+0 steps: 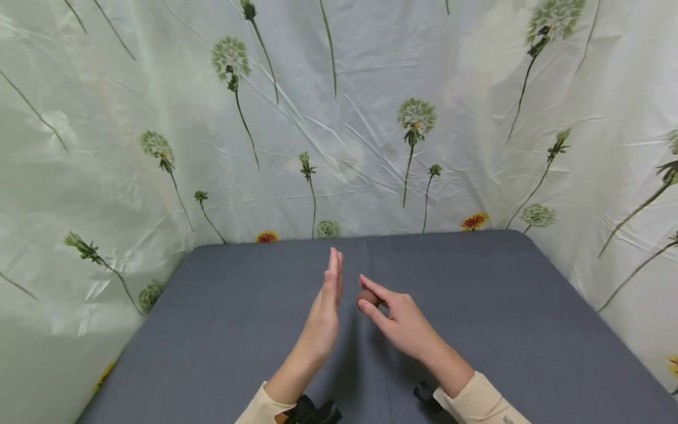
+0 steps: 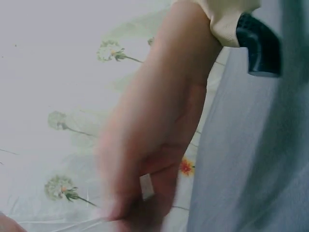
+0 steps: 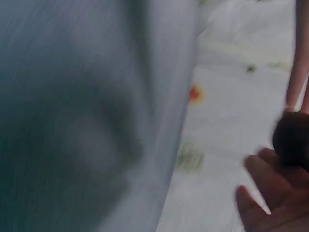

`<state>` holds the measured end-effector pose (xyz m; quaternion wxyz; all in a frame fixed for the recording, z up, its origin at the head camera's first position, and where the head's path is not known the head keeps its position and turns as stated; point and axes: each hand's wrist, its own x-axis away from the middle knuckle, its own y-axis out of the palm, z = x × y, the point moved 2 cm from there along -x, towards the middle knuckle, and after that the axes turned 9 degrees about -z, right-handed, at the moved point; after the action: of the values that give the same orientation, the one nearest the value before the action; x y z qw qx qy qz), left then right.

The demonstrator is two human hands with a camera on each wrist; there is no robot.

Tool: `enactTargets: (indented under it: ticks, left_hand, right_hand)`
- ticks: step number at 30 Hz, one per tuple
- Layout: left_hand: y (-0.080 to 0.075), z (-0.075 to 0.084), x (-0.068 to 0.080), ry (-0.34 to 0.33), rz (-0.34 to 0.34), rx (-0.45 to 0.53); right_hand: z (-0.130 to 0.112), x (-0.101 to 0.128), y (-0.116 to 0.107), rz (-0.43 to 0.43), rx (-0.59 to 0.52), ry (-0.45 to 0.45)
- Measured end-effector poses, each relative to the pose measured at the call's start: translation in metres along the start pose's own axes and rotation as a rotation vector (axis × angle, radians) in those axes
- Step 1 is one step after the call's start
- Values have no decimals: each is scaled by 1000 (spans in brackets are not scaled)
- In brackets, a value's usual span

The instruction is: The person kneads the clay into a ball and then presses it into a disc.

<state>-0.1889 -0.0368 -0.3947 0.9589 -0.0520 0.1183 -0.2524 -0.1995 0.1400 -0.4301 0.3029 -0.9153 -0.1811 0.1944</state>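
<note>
Brown and round, a small ball sits between the thumb and fingers of my right hand, which holds it above the table. In the right wrist view the ball looks dark, with the blurred fingers of the right hand around its lower side. My left hand is raised upright just to the left, fingers straight and together, palm turned toward the ball. A gap separates it from the ball in the head view. The left wrist view shows my right hand blurred.
A grey cloth-covered table lies under both hands. Behind it and along its sides hangs a pale curtain printed with dandelions. Black wrist cameras sit at the cream sleeves.
</note>
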Motion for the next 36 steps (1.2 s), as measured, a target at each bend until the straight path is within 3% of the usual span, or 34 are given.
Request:
enactTargets:
  ticks: [5, 8, 14, 26, 31, 36]
  left_hand:
    - [-10, 1, 6, -13, -10, -90]
    - [-16, 1, 12, -18, -13, -156]
    - [-30, 6, 23, -46, -21, -232]
    - [-51, -3, 35, -79, -31, -389]
    - [-58, -9, 39, -105, -12, -404]
    - [-63, -10, 39, -91, 0, -399]
  right_hand:
    - [35, 8, -29, -229, 211, 186]
    - [50, 14, -43, -303, 291, 248]
    - [67, 17, -55, -360, 317, 307]
    - [76, 5, -58, -456, 356, 315]
    - [79, 1, -59, -496, 353, 340]
    - [81, -4, -61, -521, 359, 365]
